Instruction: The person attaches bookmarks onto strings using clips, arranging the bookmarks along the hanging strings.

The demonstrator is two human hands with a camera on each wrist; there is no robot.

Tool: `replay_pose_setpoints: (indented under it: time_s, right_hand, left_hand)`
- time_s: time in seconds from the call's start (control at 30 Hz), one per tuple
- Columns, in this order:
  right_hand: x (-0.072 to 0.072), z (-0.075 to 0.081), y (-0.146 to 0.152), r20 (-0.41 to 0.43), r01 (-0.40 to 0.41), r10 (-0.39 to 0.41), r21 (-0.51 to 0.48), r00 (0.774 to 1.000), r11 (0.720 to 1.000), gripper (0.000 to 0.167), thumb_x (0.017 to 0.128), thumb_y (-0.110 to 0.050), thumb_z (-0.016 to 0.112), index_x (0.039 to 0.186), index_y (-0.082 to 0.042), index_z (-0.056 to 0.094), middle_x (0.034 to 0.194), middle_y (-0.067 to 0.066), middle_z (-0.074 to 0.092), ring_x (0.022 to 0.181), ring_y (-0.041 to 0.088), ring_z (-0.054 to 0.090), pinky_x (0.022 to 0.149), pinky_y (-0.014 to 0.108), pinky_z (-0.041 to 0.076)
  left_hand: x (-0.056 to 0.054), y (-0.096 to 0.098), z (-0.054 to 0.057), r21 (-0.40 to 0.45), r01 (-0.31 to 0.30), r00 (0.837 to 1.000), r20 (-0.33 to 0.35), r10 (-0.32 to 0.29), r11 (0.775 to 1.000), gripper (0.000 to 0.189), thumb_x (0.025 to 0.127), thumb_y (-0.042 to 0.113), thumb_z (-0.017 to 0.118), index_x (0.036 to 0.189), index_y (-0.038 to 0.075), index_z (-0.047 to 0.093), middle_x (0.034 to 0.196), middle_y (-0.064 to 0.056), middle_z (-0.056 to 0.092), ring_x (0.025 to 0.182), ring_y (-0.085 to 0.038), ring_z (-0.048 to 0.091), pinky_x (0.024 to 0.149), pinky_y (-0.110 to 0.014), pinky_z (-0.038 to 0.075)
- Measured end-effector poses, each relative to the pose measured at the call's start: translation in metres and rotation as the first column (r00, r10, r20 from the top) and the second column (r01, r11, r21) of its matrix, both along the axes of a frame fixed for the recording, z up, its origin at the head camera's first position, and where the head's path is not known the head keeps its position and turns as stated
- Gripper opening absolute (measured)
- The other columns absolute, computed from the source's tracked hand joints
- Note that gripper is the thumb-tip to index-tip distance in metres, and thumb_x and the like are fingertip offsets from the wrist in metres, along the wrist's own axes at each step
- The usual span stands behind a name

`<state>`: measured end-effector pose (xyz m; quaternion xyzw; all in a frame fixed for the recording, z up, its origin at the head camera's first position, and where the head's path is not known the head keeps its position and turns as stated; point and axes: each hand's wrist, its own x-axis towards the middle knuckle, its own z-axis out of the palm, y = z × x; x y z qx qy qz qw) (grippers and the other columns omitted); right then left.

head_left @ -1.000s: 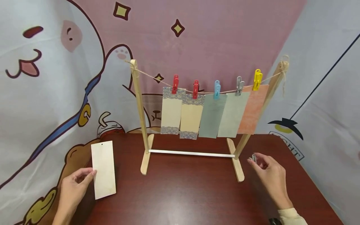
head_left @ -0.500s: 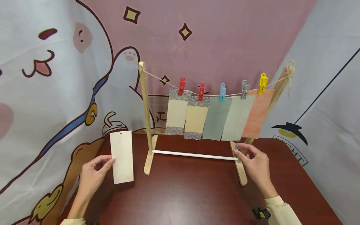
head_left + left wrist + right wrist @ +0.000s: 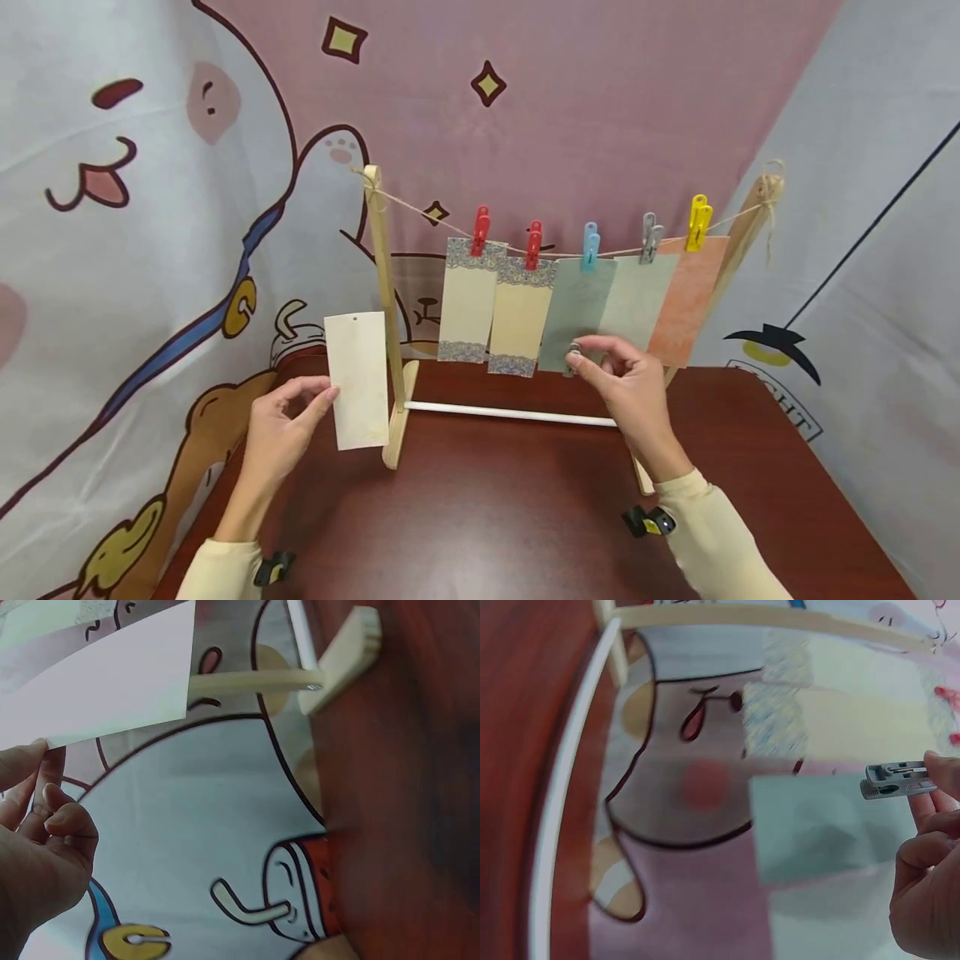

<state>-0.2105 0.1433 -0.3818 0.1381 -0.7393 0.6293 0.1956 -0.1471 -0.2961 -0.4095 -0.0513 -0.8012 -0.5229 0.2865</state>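
My left hand (image 3: 285, 421) pinches the left edge of a cream paper card (image 3: 358, 379) with a small hole near its top. The card is upright, overlapping the rack's left post in the head view. Between thumb and fingers my right hand (image 3: 626, 383) pinches a grey clothespin (image 3: 896, 780), in front of the hanging cards. On the string (image 3: 420, 212) hang two lace-patterned cards (image 3: 470, 304), a grey-green card (image 3: 577, 304), a pale green card (image 3: 637, 296) and an orange card (image 3: 688, 300). Red (image 3: 481, 232), blue, grey and yellow clothespins hold them.
The string runs between two wooden posts (image 3: 384, 275) on wooden feet, joined low down by a white rod (image 3: 510, 412). The rack stands on a dark red-brown table (image 3: 480, 500). Behind it hangs a printed cartoon cloth (image 3: 600, 108).
My left hand has raised the cream card and carried it right, up to the left post. My right hand has moved left and up with the grey clothespin, reaching the hanging cards.
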Motion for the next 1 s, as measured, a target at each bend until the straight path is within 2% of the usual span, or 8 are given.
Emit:
replay_pose_setpoints:
  time_s: [0.17,0.33,0.5,0.77,1.0]
  right_hand:
    - [-0.006,0.022,-0.026,-0.007,-0.068,0.067,-0.041,0.998,0.997,0.022,0.093,-0.012,0.090,0.114,-0.008,0.083,0.063,0.000,0.038,0.057,0.013,0.033,0.051,0.029,0.027]
    - [-0.010,0.045,-0.049,-0.022,-0.129,0.128,-0.103,0.992,0.986,0.025,0.093,-0.013,0.090,0.116,-0.007,0.082,0.061,-0.002,0.043,0.056,0.012,0.036,0.050,0.027,0.029]
    - [-0.012,0.068,-0.067,-0.094,-0.163,0.152,-0.132,0.984,0.978,0.024,0.093,-0.009,0.089,0.116,-0.005,0.082,0.062,0.001,0.053,0.053,0.013,0.041,0.047,0.026,0.032]
    - [-0.019,0.107,-0.098,-0.203,-0.194,0.156,-0.184,0.967,0.964,0.023,0.095,-0.007,0.087,0.116,-0.001,0.081,0.084,0.003,0.071,0.056,0.011,0.044,0.051,0.025,0.034]
    - [-0.026,0.135,-0.124,-0.256,-0.242,0.179,-0.241,0.950,0.940,0.019,0.096,-0.006,0.085,0.115,-0.002,0.081,0.098,0.001,0.079,0.072,0.010,0.064,0.053,0.022,0.036]
  left_hand:
    - [-0.005,0.011,0.010,0.022,0.006,1.000,-0.021,-0.005,1.000,0.013,0.094,-0.006,0.083,0.106,-0.001,0.082,0.088,-0.011,0.072,0.077,-0.013,0.057,0.064,-0.021,0.043]
    - [-0.014,0.015,0.021,0.019,0.050,0.998,-0.032,-0.049,0.999,0.009,0.096,-0.003,0.082,0.105,-0.001,0.081,0.087,-0.012,0.070,0.075,-0.016,0.054,0.062,-0.023,0.042]
    - [-0.024,0.018,0.027,0.024,0.082,0.996,-0.035,-0.081,0.996,0.010,0.095,-0.004,0.082,0.104,-0.002,0.080,0.085,-0.012,0.068,0.072,-0.015,0.053,0.061,-0.023,0.042]
    - [-0.037,0.029,0.036,0.031,0.118,0.993,-0.024,-0.117,0.993,0.008,0.099,0.005,0.082,0.105,0.000,0.080,0.082,-0.011,0.064,0.073,-0.017,0.051,0.061,-0.025,0.040]
    - [-0.050,0.034,0.045,0.046,0.147,0.988,-0.050,-0.145,0.988,0.010,0.101,0.007,0.080,0.105,-0.002,0.080,0.084,-0.017,0.067,0.076,-0.018,0.056,0.066,-0.024,0.045]
